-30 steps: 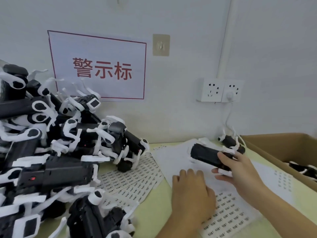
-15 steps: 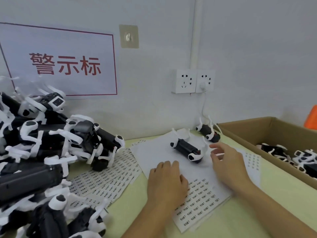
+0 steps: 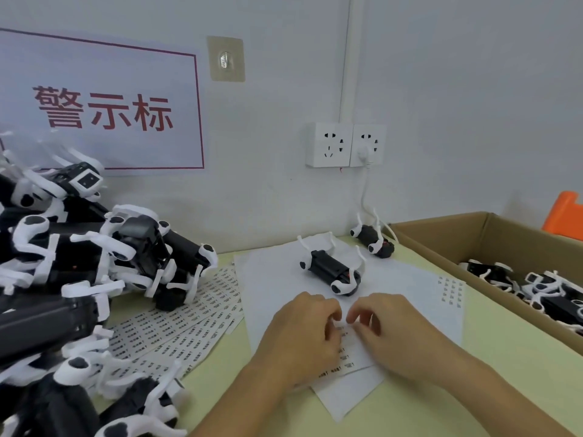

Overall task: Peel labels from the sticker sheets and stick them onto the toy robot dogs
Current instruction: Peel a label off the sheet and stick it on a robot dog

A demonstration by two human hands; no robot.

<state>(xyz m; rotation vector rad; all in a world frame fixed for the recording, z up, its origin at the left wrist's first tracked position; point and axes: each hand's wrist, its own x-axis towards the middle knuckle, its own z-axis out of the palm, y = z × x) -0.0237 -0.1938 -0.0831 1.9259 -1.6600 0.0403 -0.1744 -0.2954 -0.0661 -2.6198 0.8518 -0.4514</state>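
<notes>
Hands low over sticker sheet [image 3: 407,285], fingertips converging mid-sheet near printed rows. Left hand [image 3: 303,339] knuckles-up, fingers curled down onto paper, probably pinning sheet so backing stays put. Right hand [image 3: 391,335] curled too, thumb and forefinger close together at a label edge; looks like start of a peel, but can't tell whether a label is actually pinched, contact point hidden by fingers.

Toy dog [image 3: 331,272] parked belly-up on same sheet, just beyond fingertips, legs in air. Likely placed that way to expose flat underside for label, within short reach. Second dog [image 3: 373,239] also upside down, farther back by wall, near cardboard box [image 3: 441,230].

Pile of dogs [image 3: 79,263] stacked left, apparently unlabelled stock. More dogs in box on right, presumably finished ones. Spare sticker sheets [image 3: 189,316] fanned out beside pile, partly under it.

Risk: thin label curling or sticking to finger on lift.
</notes>
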